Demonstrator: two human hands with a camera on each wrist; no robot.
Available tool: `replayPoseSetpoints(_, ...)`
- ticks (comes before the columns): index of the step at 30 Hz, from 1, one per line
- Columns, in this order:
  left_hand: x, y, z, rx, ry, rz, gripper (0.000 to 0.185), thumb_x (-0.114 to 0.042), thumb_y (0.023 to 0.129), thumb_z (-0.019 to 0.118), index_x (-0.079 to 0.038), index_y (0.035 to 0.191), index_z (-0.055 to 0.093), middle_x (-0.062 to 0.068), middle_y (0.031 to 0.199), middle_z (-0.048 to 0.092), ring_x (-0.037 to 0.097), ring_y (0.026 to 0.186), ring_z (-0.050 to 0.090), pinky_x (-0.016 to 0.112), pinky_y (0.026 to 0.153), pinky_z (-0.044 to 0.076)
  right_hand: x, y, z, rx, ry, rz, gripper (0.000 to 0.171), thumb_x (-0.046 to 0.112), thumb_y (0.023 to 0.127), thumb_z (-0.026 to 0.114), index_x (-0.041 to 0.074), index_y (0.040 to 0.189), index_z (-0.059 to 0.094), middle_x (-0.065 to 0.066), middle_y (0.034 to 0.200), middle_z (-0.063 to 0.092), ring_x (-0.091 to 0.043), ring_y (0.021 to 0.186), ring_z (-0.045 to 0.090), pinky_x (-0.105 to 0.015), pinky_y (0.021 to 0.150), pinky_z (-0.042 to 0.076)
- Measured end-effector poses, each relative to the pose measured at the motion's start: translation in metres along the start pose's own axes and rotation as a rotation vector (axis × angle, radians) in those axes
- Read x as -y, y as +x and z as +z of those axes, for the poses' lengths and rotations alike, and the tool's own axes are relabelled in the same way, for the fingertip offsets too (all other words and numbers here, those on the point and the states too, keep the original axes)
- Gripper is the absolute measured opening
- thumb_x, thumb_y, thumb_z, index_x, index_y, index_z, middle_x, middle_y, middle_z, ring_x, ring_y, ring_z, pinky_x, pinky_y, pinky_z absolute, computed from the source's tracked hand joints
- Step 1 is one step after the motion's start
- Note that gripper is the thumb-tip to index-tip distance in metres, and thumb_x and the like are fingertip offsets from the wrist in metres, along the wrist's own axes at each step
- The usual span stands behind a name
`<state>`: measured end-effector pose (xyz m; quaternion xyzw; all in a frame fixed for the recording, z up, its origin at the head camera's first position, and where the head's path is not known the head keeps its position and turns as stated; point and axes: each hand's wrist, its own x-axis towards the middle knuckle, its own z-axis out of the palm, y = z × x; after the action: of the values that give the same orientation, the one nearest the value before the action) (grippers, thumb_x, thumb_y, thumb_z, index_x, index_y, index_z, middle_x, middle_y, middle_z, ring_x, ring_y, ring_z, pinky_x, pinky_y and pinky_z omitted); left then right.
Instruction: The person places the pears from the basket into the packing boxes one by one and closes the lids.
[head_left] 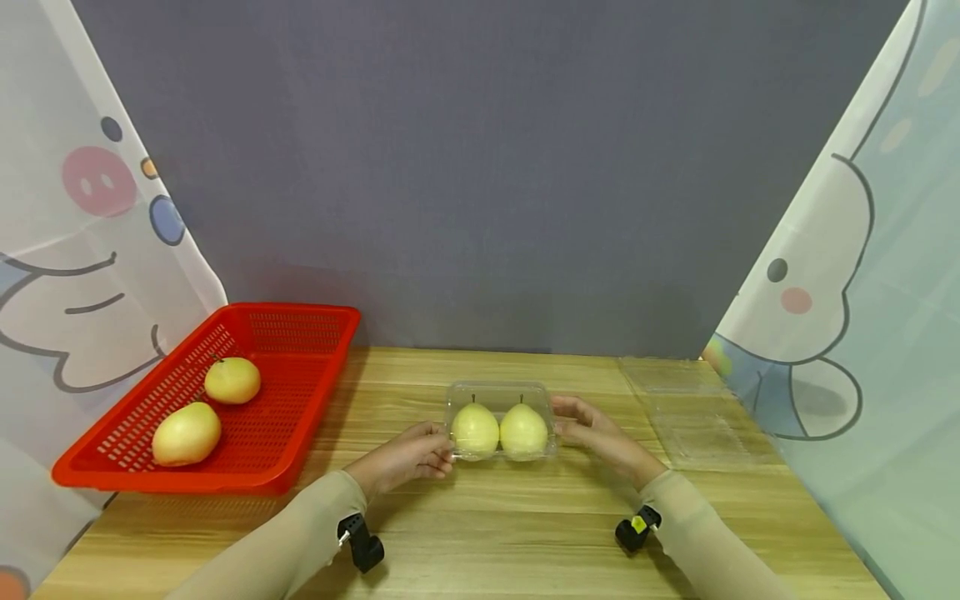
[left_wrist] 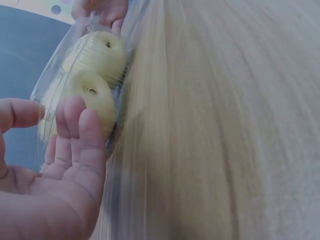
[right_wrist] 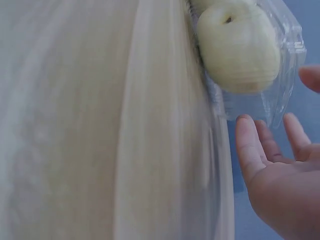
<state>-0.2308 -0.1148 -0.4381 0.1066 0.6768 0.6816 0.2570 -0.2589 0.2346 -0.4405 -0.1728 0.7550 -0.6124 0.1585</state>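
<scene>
A clear plastic clamshell box point(head_left: 501, 388) stands at the middle of the table. Inside, side by side, are two pale yellow pears point(head_left: 523, 432) with their stems upward. My left hand point(head_left: 408, 457) holds the box's left end, thumb at its edge and fingers along its side, as the left wrist view shows. At the opposite end is my right hand point(head_left: 596, 429), its fingers spread. In the right wrist view the fingertips point(right_wrist: 245, 125) are right by the box's end, with the thumb apart.
A red plastic basket point(head_left: 315, 400) sits at the left with two more yellow pears point(head_left: 232, 381) in it. Further clear plastic containers point(head_left: 697, 425) lie at the table's right side. A grey panel point(head_left: 480, 183) rises behind the wooden table point(head_left: 510, 533), with printed cloths at both sides.
</scene>
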Motion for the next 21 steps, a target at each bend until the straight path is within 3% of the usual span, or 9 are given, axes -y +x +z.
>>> replayPoseSetpoints(10, 0.001, -0.001, 0.001, -0.005, 0.001, 0.001, 0.025, -0.013, 0.097, 0.054, 0.002, 0.114, 0.044, 0.010, 0.095, 0.057, 0.017, 0.081, 0.060, 0.029, 0.077, 0.054, 0.004, -0.009, 0.004, 0.024, 0.031, 0.027, 0.063, 0.021, 0.103, 0.050, -0.010, 0.151, 0.021, -0.034, 0.145, 0.034, -0.033, 0.120, 0.051, -0.048, 0.106, 0.042)
replayPoseSetpoints(16, 0.001, 0.000, 0.000, -0.004, -0.003, -0.005, 0.025, -0.013, 0.097, 0.055, 0.002, 0.114, 0.043, 0.010, 0.095, 0.057, 0.017, 0.081, 0.060, 0.028, 0.077, 0.054, 0.005, -0.013, 0.006, 0.033, 0.058, 0.092, 0.058, 0.022, 0.101, 0.054, -0.013, 0.141, 0.030, -0.021, 0.124, 0.047, -0.025, 0.105, 0.056, -0.038, 0.096, 0.050)
replayPoseSetpoints(21, 0.001, 0.000, 0.000, -0.005, -0.002, -0.014, 0.026, -0.013, 0.097, 0.054, 0.003, 0.114, 0.042, 0.010, 0.095, 0.057, 0.017, 0.081, 0.060, 0.027, 0.076, 0.054, 0.003, -0.017, 0.010, 0.097, 0.120, 0.125, 0.047, 0.019, 0.101, 0.055, -0.011, 0.130, 0.035, -0.014, 0.111, 0.055, -0.023, 0.098, 0.059, -0.032, 0.089, 0.053)
